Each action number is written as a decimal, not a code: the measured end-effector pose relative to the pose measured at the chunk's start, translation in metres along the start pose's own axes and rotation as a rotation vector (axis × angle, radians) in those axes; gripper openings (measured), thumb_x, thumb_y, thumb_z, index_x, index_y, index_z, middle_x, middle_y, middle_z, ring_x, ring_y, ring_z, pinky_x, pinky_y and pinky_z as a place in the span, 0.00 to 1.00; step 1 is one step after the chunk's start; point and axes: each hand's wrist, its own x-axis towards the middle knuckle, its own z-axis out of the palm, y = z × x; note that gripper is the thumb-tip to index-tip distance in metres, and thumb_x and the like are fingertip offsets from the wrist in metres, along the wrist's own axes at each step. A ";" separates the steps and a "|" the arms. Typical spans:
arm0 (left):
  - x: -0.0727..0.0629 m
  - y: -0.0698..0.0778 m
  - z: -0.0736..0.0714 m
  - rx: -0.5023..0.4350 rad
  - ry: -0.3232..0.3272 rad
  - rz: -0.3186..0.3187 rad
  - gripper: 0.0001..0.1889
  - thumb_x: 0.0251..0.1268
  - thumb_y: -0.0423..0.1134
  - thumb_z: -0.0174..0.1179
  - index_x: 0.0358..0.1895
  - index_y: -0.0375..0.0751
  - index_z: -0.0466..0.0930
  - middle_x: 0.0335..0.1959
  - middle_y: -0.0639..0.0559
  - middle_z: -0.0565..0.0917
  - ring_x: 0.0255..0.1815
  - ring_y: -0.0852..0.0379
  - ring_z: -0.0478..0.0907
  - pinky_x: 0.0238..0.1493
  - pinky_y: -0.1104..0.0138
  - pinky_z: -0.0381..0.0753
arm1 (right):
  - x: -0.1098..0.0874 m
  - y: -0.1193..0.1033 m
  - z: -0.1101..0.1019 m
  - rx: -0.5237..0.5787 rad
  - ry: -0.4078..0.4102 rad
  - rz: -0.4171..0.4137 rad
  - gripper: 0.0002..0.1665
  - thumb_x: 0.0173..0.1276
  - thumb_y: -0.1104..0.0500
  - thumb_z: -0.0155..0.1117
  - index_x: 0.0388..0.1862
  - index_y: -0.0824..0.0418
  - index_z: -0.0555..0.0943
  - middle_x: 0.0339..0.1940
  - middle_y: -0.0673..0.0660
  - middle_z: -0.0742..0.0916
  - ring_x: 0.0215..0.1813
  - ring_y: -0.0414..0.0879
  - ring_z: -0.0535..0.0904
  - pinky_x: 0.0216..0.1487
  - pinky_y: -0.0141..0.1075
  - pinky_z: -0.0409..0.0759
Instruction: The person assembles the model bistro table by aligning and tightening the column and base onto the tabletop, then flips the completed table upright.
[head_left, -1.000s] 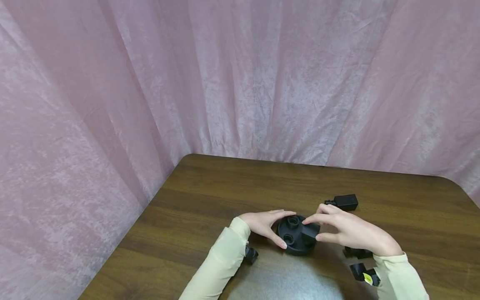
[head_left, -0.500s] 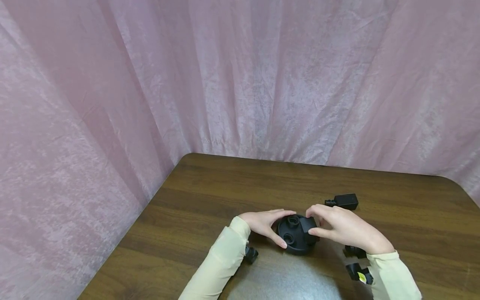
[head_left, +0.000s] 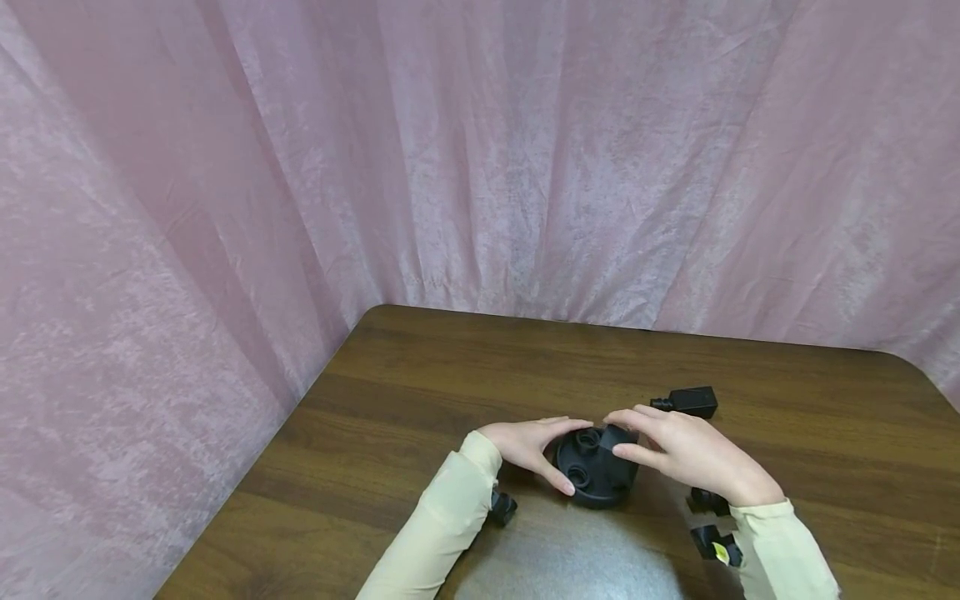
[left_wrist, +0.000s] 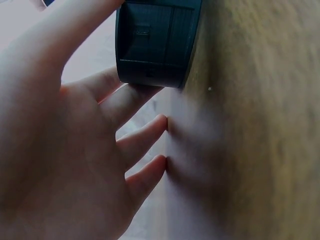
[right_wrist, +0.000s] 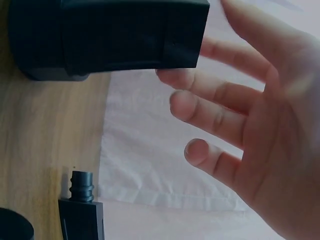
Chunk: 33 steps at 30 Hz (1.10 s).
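Note:
In the head view a round black base (head_left: 597, 500) with two ringed sockets facing up lies on the table. My left hand (head_left: 525, 446) holds its left side, thumb at the near rim and fingers at the far rim. The left wrist view shows the base's side wall (left_wrist: 155, 45) against that hand. On the base's right part stands a black block (head_left: 619, 437), which my right hand (head_left: 693, 454) pinches between thumb and fingers. In the right wrist view the block (right_wrist: 135, 37) rises from the base; its lower end is hidden.
Behind my right hand lies another black block with a ribbed stem (head_left: 693, 402). Small black pieces, one with a yellow label (head_left: 721, 553), show beside my right wrist, and another dark piece (head_left: 502, 508) by my left wrist. A pink curtain (head_left: 480, 167) hangs behind the wooden table (head_left: 420, 367).
My right hand has shifted slightly left, and its grip on the block has changed. The block has turned on the base. My left hand stays put on the base.

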 end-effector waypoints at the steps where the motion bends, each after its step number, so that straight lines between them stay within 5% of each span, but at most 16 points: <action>1: 0.000 0.000 0.000 0.004 -0.001 -0.004 0.51 0.52 0.55 0.71 0.77 0.64 0.48 0.76 0.57 0.58 0.76 0.60 0.55 0.72 0.60 0.61 | 0.000 0.000 -0.001 -0.008 0.006 0.018 0.24 0.72 0.39 0.53 0.59 0.48 0.78 0.44 0.41 0.84 0.36 0.28 0.77 0.37 0.33 0.77; 20: 0.000 -0.002 0.001 0.012 0.003 -0.005 0.51 0.52 0.55 0.71 0.76 0.65 0.48 0.79 0.57 0.52 0.79 0.57 0.49 0.75 0.58 0.57 | -0.009 0.011 -0.015 0.043 -0.045 0.158 0.13 0.71 0.43 0.58 0.40 0.51 0.80 0.27 0.41 0.83 0.27 0.28 0.73 0.29 0.30 0.73; 33: 0.001 -0.003 0.000 0.020 -0.004 0.030 0.51 0.52 0.54 0.72 0.77 0.61 0.48 0.76 0.58 0.57 0.77 0.61 0.53 0.73 0.62 0.59 | -0.016 0.019 -0.019 0.160 -0.152 -0.012 0.07 0.69 0.50 0.62 0.33 0.50 0.76 0.24 0.40 0.81 0.24 0.27 0.69 0.26 0.27 0.69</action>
